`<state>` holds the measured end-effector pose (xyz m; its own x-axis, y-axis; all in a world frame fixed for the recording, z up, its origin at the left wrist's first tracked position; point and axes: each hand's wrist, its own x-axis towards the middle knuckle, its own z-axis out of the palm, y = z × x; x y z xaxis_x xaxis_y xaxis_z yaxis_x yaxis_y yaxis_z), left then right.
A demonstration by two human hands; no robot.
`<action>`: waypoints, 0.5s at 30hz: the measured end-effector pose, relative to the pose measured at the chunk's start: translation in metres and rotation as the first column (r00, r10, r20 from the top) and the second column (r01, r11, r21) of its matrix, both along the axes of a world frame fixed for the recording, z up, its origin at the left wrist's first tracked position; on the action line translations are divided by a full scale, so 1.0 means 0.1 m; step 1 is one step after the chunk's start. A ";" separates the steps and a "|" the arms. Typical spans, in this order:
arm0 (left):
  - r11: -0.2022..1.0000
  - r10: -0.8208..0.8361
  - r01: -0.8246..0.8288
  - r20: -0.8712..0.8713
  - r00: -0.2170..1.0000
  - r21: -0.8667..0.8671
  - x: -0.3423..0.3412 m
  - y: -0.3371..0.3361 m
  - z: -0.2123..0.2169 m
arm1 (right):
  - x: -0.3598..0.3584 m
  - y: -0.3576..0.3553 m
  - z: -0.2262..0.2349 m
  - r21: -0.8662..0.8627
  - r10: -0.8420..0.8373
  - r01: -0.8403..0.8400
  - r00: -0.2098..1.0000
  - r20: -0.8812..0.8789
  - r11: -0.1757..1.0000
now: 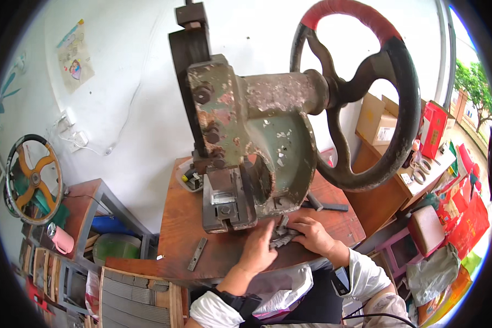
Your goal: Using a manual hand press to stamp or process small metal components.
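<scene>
Close to the table's front edge, both hands are at a small bunch of grey metal strips (283,236). My left hand (257,250) presses its closed fingers against the left side of the bunch, its fingertips slightly blurred. From the other side my right hand (315,236) curls its fingers onto the strips. Just beyond them stands a worn green hand press (281,142) with a dark slotted die block (228,210) under its ram. A flat metal bar with holes (197,254) lies on the table left of my left hand.
The wooden table (175,229) bears the press; its large handwheel (407,98) overhangs the right. A hammer (328,206) lies behind my right hand. A wooden tray of stacked grey strips (131,300) sits lower left. Scissors (419,168) lie on the right-hand desk; a pink stool (396,251) stands below.
</scene>
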<state>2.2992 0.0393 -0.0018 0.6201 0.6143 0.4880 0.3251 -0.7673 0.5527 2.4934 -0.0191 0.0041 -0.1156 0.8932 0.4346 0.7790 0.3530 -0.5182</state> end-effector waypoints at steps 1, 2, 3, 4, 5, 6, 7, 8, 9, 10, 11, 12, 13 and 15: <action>0.998 0.063 -0.062 -0.030 0.998 0.019 -0.09 0.01 0.03 | -0.04 0.02 0.00 0.024 0.025 -0.025 1.000 -0.004 0.999; 0.997 0.076 -0.076 -0.030 0.997 0.000 -0.16 0.04 0.05 | -0.08 0.03 0.01 0.017 0.024 -0.024 1.000 -0.007 1.000; 0.995 0.088 -0.088 -0.025 0.996 -0.037 -0.23 0.04 0.01 | -0.12 0.02 0.02 0.011 0.030 -0.030 0.998 -0.054 0.999; 0.992 0.104 -0.105 -0.020 0.994 -0.067 -0.31 0.07 -0.02 | -0.15 0.05 0.02 0.013 0.041 -0.039 0.994 -0.102 0.999; 0.990 0.099 -0.099 -0.006 0.995 -0.100 -0.34 0.09 -0.03 | -0.14 0.07 0.01 -0.024 0.035 -0.039 0.991 -0.128 0.999; 0.990 0.100 -0.100 -0.008 0.995 -0.100 -0.34 0.08 -0.03 | -0.13 0.06 0.03 -0.025 0.036 -0.040 0.991 -0.130 0.999; 0.987 0.099 -0.099 -0.009 0.995 -0.124 -0.33 0.01 0.06 | -0.14 0.04 0.07 -0.012 0.014 -0.016 0.993 -0.120 1.000; 0.984 0.096 -0.097 -0.008 0.995 -0.147 -0.30 -0.04 0.10 | -0.14 0.04 0.10 0.001 -0.008 0.008 0.994 -0.110 1.000; 0.976 0.143 -0.140 0.005 0.990 -0.164 -0.27 -0.05 0.09 | -0.15 0.08 0.11 0.000 -0.005 0.005 0.994 -0.110 1.000; 0.977 0.138 -0.135 0.007 0.990 -0.167 -0.22 -0.06 0.09 | -0.14 0.10 0.13 0.012 0.028 -0.027 0.998 -0.063 1.000; 0.981 0.174 -0.177 -0.052 0.983 -0.079 -0.17 -0.06 0.09 | -0.14 0.12 0.15 0.023 0.060 -0.060 0.998 -0.014 0.998; 0.977 0.213 -0.213 -0.106 0.971 0.012 -0.12 -0.06 0.08 | -0.13 0.16 0.18 0.020 0.054 -0.054 0.998 -0.011 0.998; 0.980 0.190 -0.187 -0.037 0.981 0.064 -0.08 -0.02 0.03 | -0.12 0.22 0.20 -0.013 0.118 -0.117 0.993 0.013 0.993; 0.987 0.159 -0.159 -0.006 0.987 0.025 -0.10 0.03 -0.05 | -0.10 0.26 0.23 -0.049 0.180 -0.178 0.983 0.039 0.983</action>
<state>2.2894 0.0419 -0.0068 0.5194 0.6933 0.4995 0.4487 -0.7188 0.5311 2.4834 0.0073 0.0267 -0.2928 0.8750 0.3856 0.7273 0.4656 -0.5043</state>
